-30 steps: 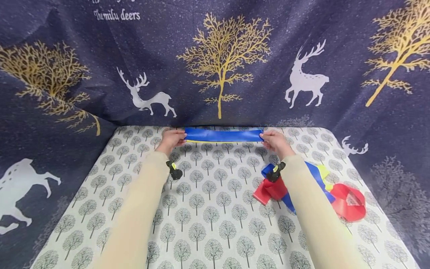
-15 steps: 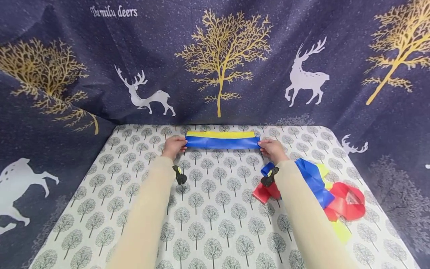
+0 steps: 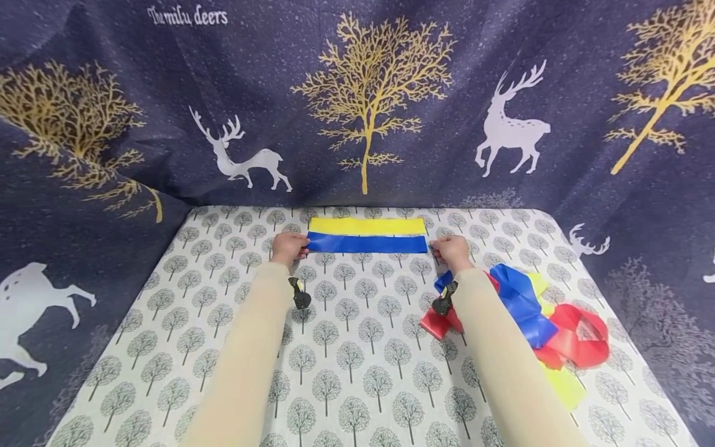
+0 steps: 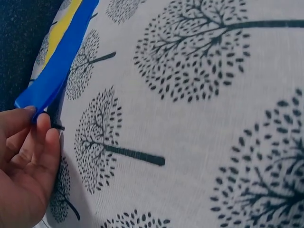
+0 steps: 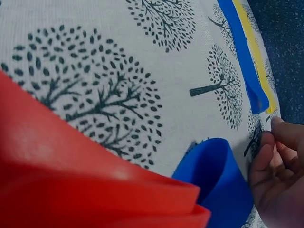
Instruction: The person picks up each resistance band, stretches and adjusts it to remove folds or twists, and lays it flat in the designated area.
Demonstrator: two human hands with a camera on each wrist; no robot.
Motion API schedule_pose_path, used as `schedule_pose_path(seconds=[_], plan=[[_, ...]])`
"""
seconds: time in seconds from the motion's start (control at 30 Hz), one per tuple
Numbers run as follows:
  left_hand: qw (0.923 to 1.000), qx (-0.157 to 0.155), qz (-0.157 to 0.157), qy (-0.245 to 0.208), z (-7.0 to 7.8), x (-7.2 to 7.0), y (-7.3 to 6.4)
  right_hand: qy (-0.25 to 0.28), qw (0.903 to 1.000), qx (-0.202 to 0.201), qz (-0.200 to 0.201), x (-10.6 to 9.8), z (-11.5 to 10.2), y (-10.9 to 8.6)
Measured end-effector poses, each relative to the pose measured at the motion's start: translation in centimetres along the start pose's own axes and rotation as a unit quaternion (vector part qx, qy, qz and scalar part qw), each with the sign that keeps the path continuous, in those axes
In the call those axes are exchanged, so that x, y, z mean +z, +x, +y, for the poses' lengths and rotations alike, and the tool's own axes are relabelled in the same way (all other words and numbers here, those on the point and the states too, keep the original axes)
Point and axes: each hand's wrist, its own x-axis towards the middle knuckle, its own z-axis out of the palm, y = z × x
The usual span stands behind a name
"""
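Note:
In the head view a flat blue strip (image 3: 365, 243) lies crosswise near the far side of the table, just below a parallel yellow strip (image 3: 365, 226). My left hand (image 3: 288, 248) pinches the blue strip's left end between thumb and fingers; the left wrist view shows that end slightly raised. Just beyond the right end of the blue strip is my right hand (image 3: 454, 251), its fingers loosely bent and holding nothing. The right wrist view has a small gap between its fingertips (image 5: 275, 122) and the strip's end.
A loose pile of bands lies to the right, partly under my right forearm: a looped red band (image 3: 594, 335), a crumpled blue band (image 3: 519, 304) and a yellow piece (image 3: 566, 385). A dark deer-print cloth (image 3: 413, 167) hangs behind the tree-print tabletop (image 3: 335, 397).
The blue strip has come down toward me and now lies flat, uncovering the yellow strip behind it. My right hand has let go of its end; my left hand still pinches the other.

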Motion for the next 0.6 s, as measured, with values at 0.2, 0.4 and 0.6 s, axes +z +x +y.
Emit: schedule_pose_path(seconds=[0.2, 0.4, 0.6], plan=[[0.9998, -0.003, -0.010, -0.018, 0.0, -0.3, -0.4, -0.082, 0.9965, -0.018, 0.000, 0.3, -1.0, -0.6], [0.9999, -0.003, -0.006, -0.010, 0.1, -0.2, -0.8, -0.168, 0.9841, -0.054, 0.019, 1.0, -1.5, -0.8], [1.0000, 0.000, 0.006, 0.008, 0.3, 0.0, -1.0, -0.184, 0.9801, -0.062, 0.042, 0.9, -1.5, -0.4]])
